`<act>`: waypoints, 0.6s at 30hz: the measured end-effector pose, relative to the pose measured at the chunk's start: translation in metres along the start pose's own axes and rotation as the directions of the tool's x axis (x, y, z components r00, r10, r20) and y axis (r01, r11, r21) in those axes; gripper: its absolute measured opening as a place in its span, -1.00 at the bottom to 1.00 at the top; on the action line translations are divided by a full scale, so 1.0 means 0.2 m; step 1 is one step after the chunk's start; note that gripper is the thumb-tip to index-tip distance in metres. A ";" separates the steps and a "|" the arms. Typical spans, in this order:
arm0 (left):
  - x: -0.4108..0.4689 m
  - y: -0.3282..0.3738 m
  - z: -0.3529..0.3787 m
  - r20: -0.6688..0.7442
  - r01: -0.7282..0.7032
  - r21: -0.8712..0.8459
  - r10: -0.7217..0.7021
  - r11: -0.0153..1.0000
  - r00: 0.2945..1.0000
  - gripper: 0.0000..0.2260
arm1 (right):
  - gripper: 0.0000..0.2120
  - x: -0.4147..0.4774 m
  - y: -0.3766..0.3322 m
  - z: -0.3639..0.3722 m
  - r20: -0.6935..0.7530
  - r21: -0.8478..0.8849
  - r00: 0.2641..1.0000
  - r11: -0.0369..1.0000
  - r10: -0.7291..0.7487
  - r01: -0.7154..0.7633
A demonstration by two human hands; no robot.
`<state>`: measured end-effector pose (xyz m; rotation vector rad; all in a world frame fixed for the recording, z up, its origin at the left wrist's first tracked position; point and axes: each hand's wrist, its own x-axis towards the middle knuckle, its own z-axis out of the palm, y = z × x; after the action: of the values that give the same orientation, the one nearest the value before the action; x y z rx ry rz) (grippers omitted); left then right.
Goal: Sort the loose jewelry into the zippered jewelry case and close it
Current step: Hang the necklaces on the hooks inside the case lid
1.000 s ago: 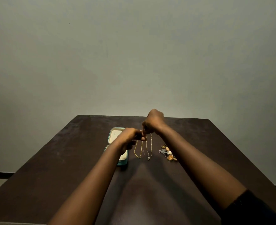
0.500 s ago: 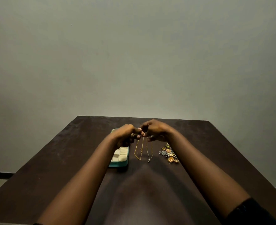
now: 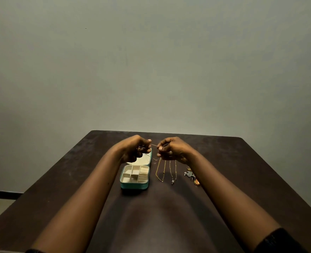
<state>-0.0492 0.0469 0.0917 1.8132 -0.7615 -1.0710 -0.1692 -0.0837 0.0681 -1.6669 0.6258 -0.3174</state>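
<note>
— Where are my hands, starting from the left?

— Your left hand (image 3: 132, 150) is raised above the dark bench (image 3: 59, 179), over the far part of the jewelry case (image 3: 134, 186). Its fingers are curled and pinch one end of a thin chain (image 3: 154, 145).

— And the case itself?

— It lies open on the bench, just left of centre. The cream-lined lid (image 3: 144, 160) is folded back away from you, partly hidden under your left hand. The teal tray nearer you is split into small cream compartments. I cannot make out any jewelry in them.

— What about the thin chain?

— A short stretch runs taut through the air between your two hands. The rest of it is too fine to follow.

— What is right of the case?

— A gold chain (image 3: 156, 172) lies on the bench just beside the case, running towards you. Next to it lies a pendant necklace (image 3: 172, 181), its pendant at the near end.

— My right hand?

— Your right hand (image 3: 174, 149) hovers above the far ends of those two. Its fingertips are closed on the other end of the thin chain.

— Anything further right?

— A small heap of loose pieces (image 3: 191, 175) sits on the bench beside your right forearm, with an orange piece nearest you.
</note>
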 end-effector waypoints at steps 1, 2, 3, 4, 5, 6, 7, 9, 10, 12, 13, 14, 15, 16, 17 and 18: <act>0.00 0.00 -0.01 -0.013 0.002 -0.007 -0.002 1.000 1.000 -0.78 | -0.80 0.00 0.01 0.00 -0.043 0.002 0.999 1.000 0.011 -0.011; -0.01 0.00 -0.03 -0.028 0.002 -0.016 -0.002 1.000 1.000 -0.79 | -0.80 0.01 0.02 0.01 -0.080 0.020 0.996 0.999 0.032 -0.030; -0.01 -0.01 -0.04 -0.038 0.002 -0.022 -0.003 1.000 0.999 -0.80 | -0.79 0.01 0.03 0.01 -0.104 0.054 0.993 0.997 0.063 -0.058; -0.02 -0.01 -0.05 -0.042 0.003 -0.022 -0.004 1.000 0.999 -0.82 | -0.79 0.02 0.04 0.02 -0.117 0.091 0.988 0.992 0.097 -0.086; -0.02 -0.01 -0.05 -0.041 0.003 -0.015 -0.003 1.000 0.999 -0.83 | -0.80 0.02 0.04 0.03 -0.125 0.115 0.984 0.987 0.125 -0.111; -0.02 -0.01 -0.05 -0.043 -0.004 -0.008 0.003 1.000 0.999 -0.83 | -0.81 0.02 0.05 0.05 -0.134 0.123 0.980 0.984 0.144 -0.128; -0.02 -0.01 -0.05 -0.048 -0.016 -0.008 0.016 1.000 0.999 -0.83 | -0.84 0.03 0.05 0.06 -0.146 0.119 0.977 0.983 0.154 -0.138; -0.01 -0.01 -0.06 -0.062 -0.052 -0.018 0.050 0.998 0.997 -0.82 | -0.88 0.03 0.07 0.09 -0.157 0.080 0.976 0.987 0.151 -0.140; 0.00 -0.01 -0.06 -0.067 -0.073 -0.024 0.071 0.997 0.995 -0.82 | -0.87 0.03 0.08 0.10 -0.159 0.039 0.978 0.991 0.133 -0.128; 0.01 -0.02 -0.07 -0.071 -0.112 -0.039 0.109 0.993 0.992 -0.81 | -0.84 0.03 0.11 0.11 -0.176 -0.072 0.981 0.993 0.085 -0.099; 0.01 -0.02 -0.08 -0.072 -0.129 -0.043 0.125 0.991 0.989 -0.81 | -0.84 0.03 0.12 0.12 -0.189 -0.120 0.980 0.989 0.066 -0.090; 0.03 -0.03 -0.08 -0.069 -0.145 -0.040 0.142 0.989 0.987 -0.81 | -0.83 0.04 0.13 0.13 -0.203 -0.151 0.978 0.985 0.053 -0.085; 0.04 -0.04 -0.08 -0.062 -0.162 -0.041 0.160 0.986 0.985 -0.81 | -0.83 0.04 0.14 0.14 -0.213 -0.168 0.976 0.982 0.044 -0.081; 0.05 -0.04 -0.07 -0.052 -0.178 -0.052 0.176 0.983 0.983 -0.81 | -0.83 0.04 0.15 0.15 -0.215 -0.176 0.976 0.981 0.040 -0.079; 0.07 -0.05 -0.06 -0.045 -0.194 -0.076 0.191 0.978 0.981 -0.81 | -0.84 0.05 0.15 0.16 -0.203 -0.171 0.978 0.982 0.045 -0.081; 0.08 -0.06 -0.06 -0.046 -0.211 -0.108 0.207 0.972 0.977 -0.81 | -0.86 0.05 0.16 0.16 -0.175 -0.146 0.983 0.986 0.058 -0.084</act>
<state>-0.0307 0.0427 0.0778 1.6129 -0.8344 -0.9244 -0.1510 -0.0653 0.0293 -1.7708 0.8532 -0.3704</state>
